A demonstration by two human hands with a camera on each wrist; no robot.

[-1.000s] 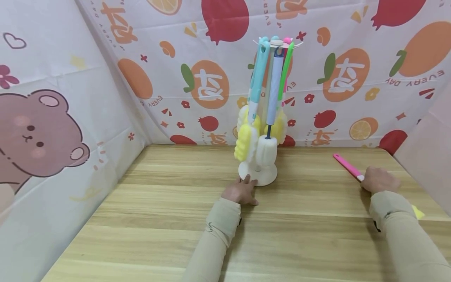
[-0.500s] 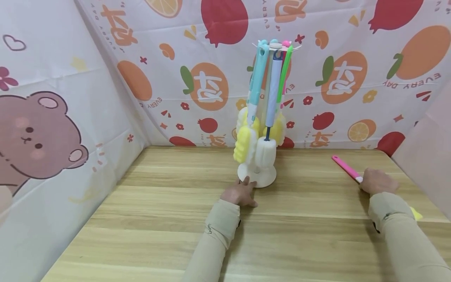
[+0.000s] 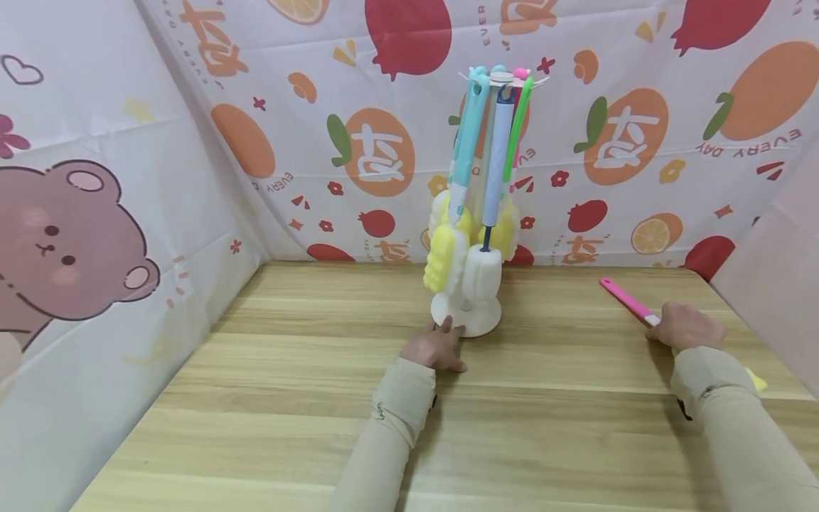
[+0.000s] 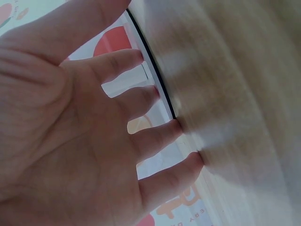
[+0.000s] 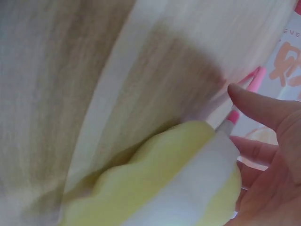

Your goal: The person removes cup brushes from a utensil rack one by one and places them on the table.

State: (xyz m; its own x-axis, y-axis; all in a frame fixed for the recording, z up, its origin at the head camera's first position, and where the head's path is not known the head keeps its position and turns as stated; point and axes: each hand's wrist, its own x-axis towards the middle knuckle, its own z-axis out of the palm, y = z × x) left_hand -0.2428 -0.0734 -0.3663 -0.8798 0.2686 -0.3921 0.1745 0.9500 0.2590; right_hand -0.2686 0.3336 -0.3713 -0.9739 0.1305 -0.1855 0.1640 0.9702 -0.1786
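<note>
A white stand (image 3: pixel 483 323) holds several upside-down sponge bottle brushes, among them a teal-handled one (image 3: pixel 470 135) and a grey-handled one (image 3: pixel 499 167). My left hand (image 3: pixel 435 347) is spread at the stand's base, its fingertips on the table and at the base's front edge. The left wrist view shows its palm (image 4: pixel 84 127) holding nothing. To the right lies a pink-handled sponge bottle brush (image 3: pixel 625 299); my right hand (image 3: pixel 687 327) grips it near its neck. In the right wrist view, its yellow and white sponge head (image 5: pixel 169 179) rests beside the palm, the handle passing between thumb and fingers.
The wooden table (image 3: pixel 288 398) runs back to a fruit-printed cloth (image 3: pixel 288 128). Another cloth with a bear (image 3: pixel 70 242) hangs on the left, and a pale cloth (image 3: pixel 793 270) closes the right side.
The pink handle has shifted very slightly left. Both hands stay practically where they were, and the stand has not moved; the head view shakes a little.
</note>
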